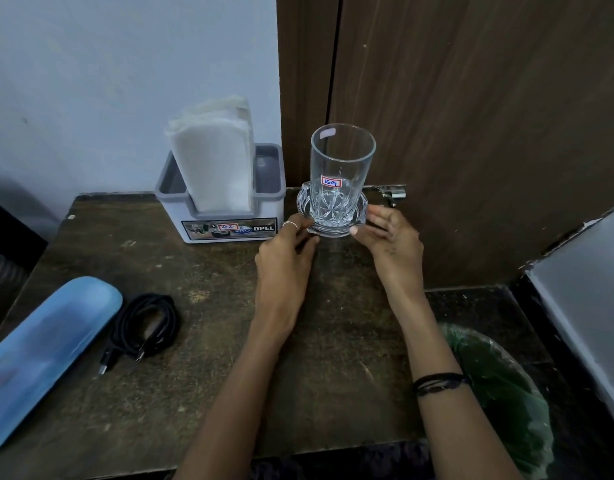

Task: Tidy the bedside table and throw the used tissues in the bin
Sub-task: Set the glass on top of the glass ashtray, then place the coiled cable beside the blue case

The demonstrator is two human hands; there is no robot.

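Observation:
A tall clear drinking glass (342, 168) with a red-bordered label stands upright on a cut-glass coaster (303, 206) at the back of the dark wooden bedside table (229, 382). My left hand (285, 258) pinches the coaster's left front rim with thumb and fingertips. My right hand (392, 237) holds the right rim, thumb at the front and fingers spread behind. A bin (499, 386) with a green liner sits below the table's right edge. No loose tissues show on the tabletop.
A grey tissue holder (229, 226) with upright white napkins (212, 157) stands left of the glass, against the wall. A blue case (46, 355) and a coiled black cable (146, 327) lie at the front left. A brown wooden door (472, 133) rises behind.

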